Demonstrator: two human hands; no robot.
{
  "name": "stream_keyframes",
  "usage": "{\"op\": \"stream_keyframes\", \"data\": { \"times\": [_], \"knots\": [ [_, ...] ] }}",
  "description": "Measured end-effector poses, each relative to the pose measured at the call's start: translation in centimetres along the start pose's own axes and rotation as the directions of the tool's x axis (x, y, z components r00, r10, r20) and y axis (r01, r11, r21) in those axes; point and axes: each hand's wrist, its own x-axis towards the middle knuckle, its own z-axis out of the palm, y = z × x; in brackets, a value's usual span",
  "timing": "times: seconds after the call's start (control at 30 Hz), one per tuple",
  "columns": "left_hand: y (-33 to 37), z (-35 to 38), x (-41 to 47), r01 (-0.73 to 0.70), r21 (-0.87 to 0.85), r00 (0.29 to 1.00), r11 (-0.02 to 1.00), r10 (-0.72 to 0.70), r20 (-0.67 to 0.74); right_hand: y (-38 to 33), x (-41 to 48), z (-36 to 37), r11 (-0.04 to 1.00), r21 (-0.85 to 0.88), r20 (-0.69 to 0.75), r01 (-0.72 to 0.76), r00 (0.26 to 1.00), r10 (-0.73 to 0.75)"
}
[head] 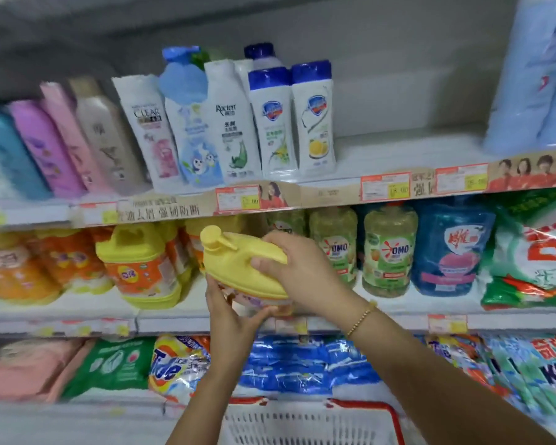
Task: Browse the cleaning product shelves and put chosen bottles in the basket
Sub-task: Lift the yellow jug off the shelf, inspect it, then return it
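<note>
Gripping yellow bottle (238,268) by its handle with right hand (296,268), fingers curling round it; cupping its lower end from below with left hand (235,313), fingers wrapping the label part. Holding it tilted, cap pointing up-left, just in front of middle shelf (77,316), well above basket (371,405) at frame bottom. Risking a slip if releasing the lower hand early, leaving the whole weight swinging from a smooth handle. Risking a knock on neighbouring yellow jug (141,261) or green OMO bottles (389,252) while turning away. Risking a miss or a tipped basket if dropping instead of lowering. Cap looking closed; not managing to tell fill level. Seeing only the basket's red rim and white lattice; not managing to tell contents.
</note>
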Motion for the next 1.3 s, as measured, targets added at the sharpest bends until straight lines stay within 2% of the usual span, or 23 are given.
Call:
{"op": "stream_keyframes", "data": {
  "times": [0.13,0.27,0.33,0.47,0.57,0.67,0.8,0.93,1.03,1.17,1.3],
  "knots": [
    [-2.5,-2.2,3.6,-0.01,0.002,0.998,1.0,0.01,-0.066,1.2,3.9,4.7,0.999,-0.004,0.039,0.052,0.998,-0.052],
    [-5.5,-3.4,5.5,0.005,0.054,0.996,0.999,0.0,-0.094,2.8,6.9,8.0,0.999,0.039,0.058,0.025,0.998,-0.027],
    [-6.6,-4.0,6.2,0.004,0.098,0.995,0.995,0.006,-0.104,3.5,8.7,8.9,0.995,0.097,0.041,0.006,0.999,-0.01],
    [-7.8,-4.4,7.4,0.003,0.076,0.99,0.997,0.007,-0.14,4.4,12.0,10.8,0.974,0.225,0.045,-0.028,0.999,0.018],
    [-9.0,-4.5,8.1,0.045,0.088,0.985,0.995,-0.029,-0.172,5.2,13.2,12.2,0.932,0.358,-0.002,-0.057,0.998,0.062],
    [-9.4,-4.3,8.5,0.078,0.164,0.98,0.983,-0.046,-0.193,7.0,12.9,13.7,0.902,0.432,-0.11,-0.003,0.992,0.056],
    [-9.3,-3.6,8.5,0.052,0.189,0.975,0.981,-0.009,-0.221,9.5,11.8,14.6,0.831,0.555,0.008,-0.037,0.999,0.039],
    [-9.6,-2.9,8.6,0.046,0.225,0.964,0.973,0.016,-0.267,10.7,12.7,14.1,0.854,0.513,0.125,-0.084,0.992,0.022],
    [-9.6,-2.4,8.7,0.057,0.258,0.974,0.965,0.004,-0.228,10.5,12.8,13.8,0.869,0.488,0.112,-0.083,0.993,0.032],
    [-9.3,-2.4,8.7,0.052,0.247,0.979,0.968,-0.001,-0.202,11.9,13.8,12.3,0.872,0.483,-0.083,-0.084,0.987,0.141],
    [-9.4,-2.7,8.8,0.061,0.265,0.979,0.962,-0.006,-0.205,13.7,15.0,12.9,0.797,0.551,0.033,-0.247,0.961,0.276]
  ]
}}
